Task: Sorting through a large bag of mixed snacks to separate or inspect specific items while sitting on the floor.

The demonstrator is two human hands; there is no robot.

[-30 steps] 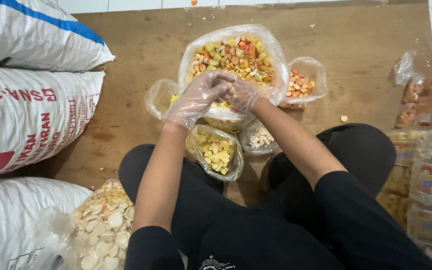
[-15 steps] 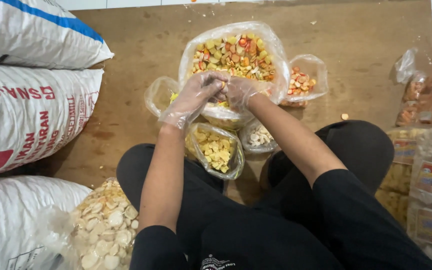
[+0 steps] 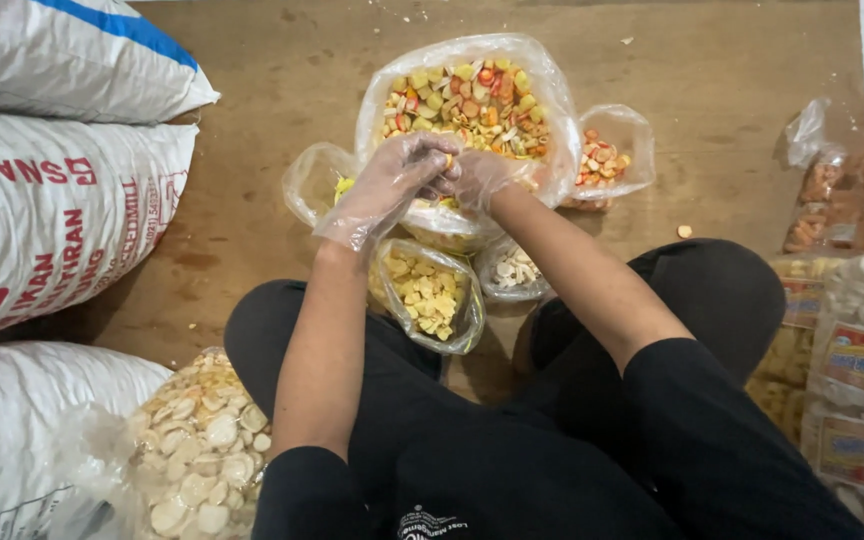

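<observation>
I sit on a wooden floor with my legs folded. Both hands wear clear plastic gloves. My left hand [image 3: 392, 185] and my right hand [image 3: 477, 175] meet at the near rim of a big clear bag of mixed orange, yellow and green crackers [image 3: 467, 95]. The fingertips pinch small crackers between them. Just below my hands lies a small open bag of yellow crackers [image 3: 427, 295]. A small bag of white crackers [image 3: 514, 270] sits beside it.
Small bag of orange crackers [image 3: 602, 160] right of the big bag; another small bag [image 3: 317, 185] to its left. White woven sacks [image 3: 52, 210] stack at left. A bag of pale round crackers [image 3: 197, 450] lies lower left. Packaged snack bags [image 3: 852, 340] pile at right.
Both hands have drawn slightly nearer to each other at the big bag's near rim, fingers now closed together on small crackers. The view shifted a little.
</observation>
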